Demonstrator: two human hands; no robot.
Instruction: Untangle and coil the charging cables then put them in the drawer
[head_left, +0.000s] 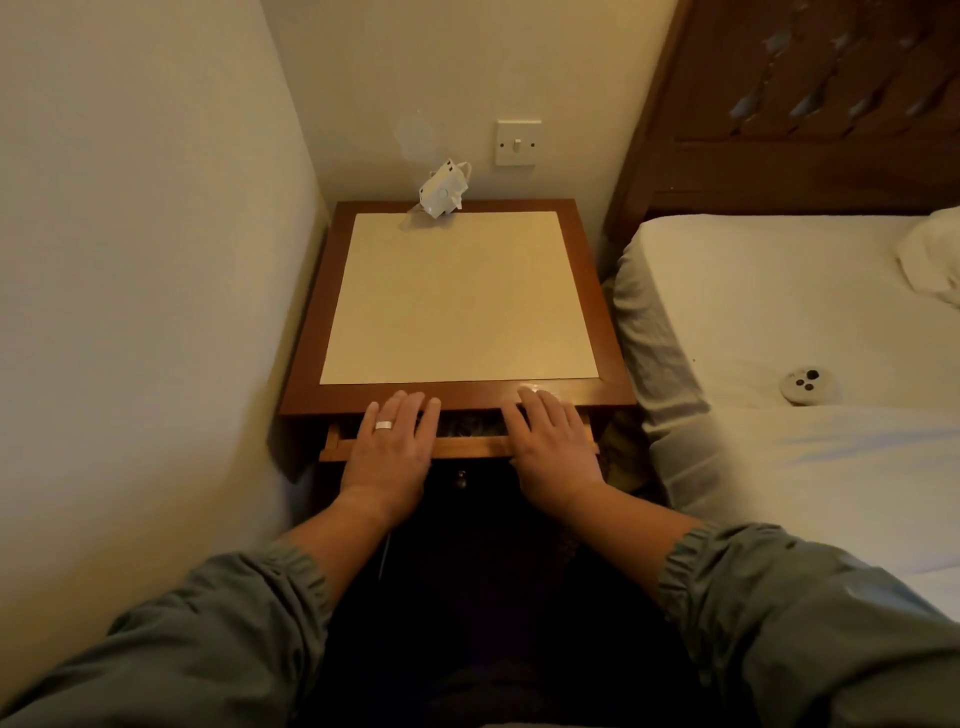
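Note:
A wooden nightstand (608, 332) with a cream inlaid top stands in the corner. Its drawer (467, 446) sticks out only a little, and the narrow gap shows something dark inside; I cannot tell whether it is cables. My left hand (392, 447), with a ring on one finger, lies flat with straight fingers across the drawer front, fingertips on the nightstand's front edge. My right hand (553, 441) lies flat the same way on the drawer's right part. Neither hand holds anything. A white plug adapter (442, 195) with a short white lead sits at the top's far edge.
A wall runs close along the left. A bed with white sheets (779, 322) and a wooden headboard (779, 119) is tight on the right, with a small round white object (804, 383) lying on it. A light switch (516, 143) is on the back wall.

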